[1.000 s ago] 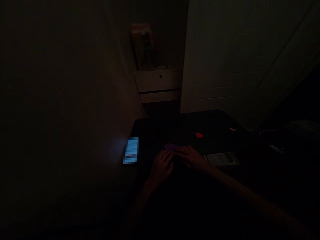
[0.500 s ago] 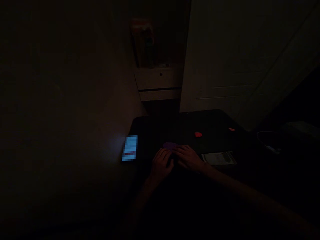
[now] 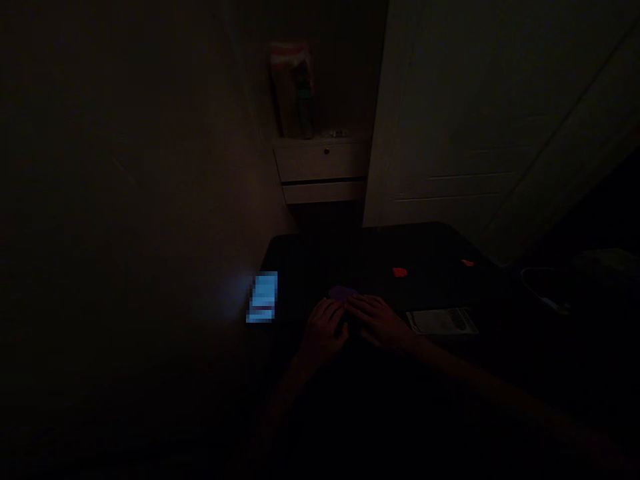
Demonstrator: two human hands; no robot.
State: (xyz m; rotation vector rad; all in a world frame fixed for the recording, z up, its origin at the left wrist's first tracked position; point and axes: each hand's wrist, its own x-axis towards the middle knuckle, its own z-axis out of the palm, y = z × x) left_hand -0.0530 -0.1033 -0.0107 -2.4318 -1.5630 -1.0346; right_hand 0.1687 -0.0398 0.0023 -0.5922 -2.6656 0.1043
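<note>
The room is very dark. My left hand (image 3: 324, 330) and my right hand (image 3: 379, 321) lie side by side on a dark table (image 3: 430, 247), fingertips at a small purple thing (image 3: 342, 293) that I cannot make out well. The fingers of both hands look curled down onto it, and I cannot see whether they grip it. A lit phone screen (image 3: 263, 298) glows at the table's left edge, just left of my left hand.
A small red piece (image 3: 399, 272) and another orange-red piece (image 3: 467, 263) lie further back on the table. A pale printed sheet (image 3: 443, 321) lies right of my right hand. Behind stand a pale drawer unit (image 3: 323, 170) and a white door (image 3: 475, 120).
Both hands stay at the purple thing with hardly any shift. The view has drifted slightly as my head moved.
</note>
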